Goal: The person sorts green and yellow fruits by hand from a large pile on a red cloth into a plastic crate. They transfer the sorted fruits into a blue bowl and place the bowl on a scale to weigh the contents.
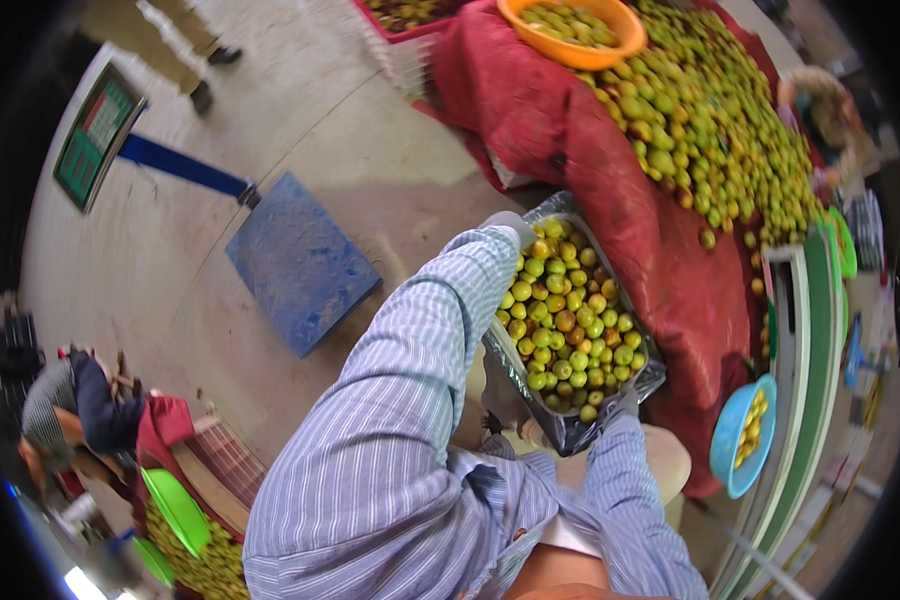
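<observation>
A crate lined with dark plastic film (506, 358) stands before me, filled with small round green and reddish-brown fruit (570, 315) that look like jujubes. My left hand (508, 223), in a grey glove, holds the crate's far left corner, its fingers mostly hidden. At the near right corner, my right hand (621, 405), also grey-gloved, grips the rim over the film. Whether the crate rests on something or is lifted, I cannot tell. Left of it, a platform scale with a blue plate (300, 262) stands on the floor.
Red cloth (645, 247) borders the crate, under a large fruit heap (705, 127) with an orange basin (574, 34). A blue basin (742, 435) sits beside a green-and-white machine edge (810, 360). One person bends at lower left (67, 412); another is at upper right (825, 120); someone's legs (165, 45) stand upper left.
</observation>
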A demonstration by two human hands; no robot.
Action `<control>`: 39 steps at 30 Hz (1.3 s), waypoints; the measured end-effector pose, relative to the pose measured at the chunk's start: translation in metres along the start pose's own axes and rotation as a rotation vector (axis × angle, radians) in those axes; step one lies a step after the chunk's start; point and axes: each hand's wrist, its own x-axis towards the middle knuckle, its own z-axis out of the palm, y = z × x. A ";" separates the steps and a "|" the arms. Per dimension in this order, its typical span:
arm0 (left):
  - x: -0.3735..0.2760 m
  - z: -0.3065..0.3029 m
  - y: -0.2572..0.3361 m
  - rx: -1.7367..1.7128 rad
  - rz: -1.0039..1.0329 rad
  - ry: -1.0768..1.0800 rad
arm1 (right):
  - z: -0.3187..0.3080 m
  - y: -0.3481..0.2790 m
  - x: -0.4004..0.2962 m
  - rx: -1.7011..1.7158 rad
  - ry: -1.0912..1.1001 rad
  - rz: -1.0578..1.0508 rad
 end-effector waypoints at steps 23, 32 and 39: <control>-0.260 -0.134 -0.426 -1.267 -0.607 1.042 | 0.465 -0.077 -0.238 -0.682 -1.063 -0.235; -0.308 -0.121 -0.561 -1.503 -0.696 1.027 | 0.574 0.027 -0.311 -1.052 -1.185 -0.238; -0.355 -0.091 -0.512 -1.113 -0.309 1.891 | 0.474 -0.060 -0.209 -1.145 -1.219 -0.783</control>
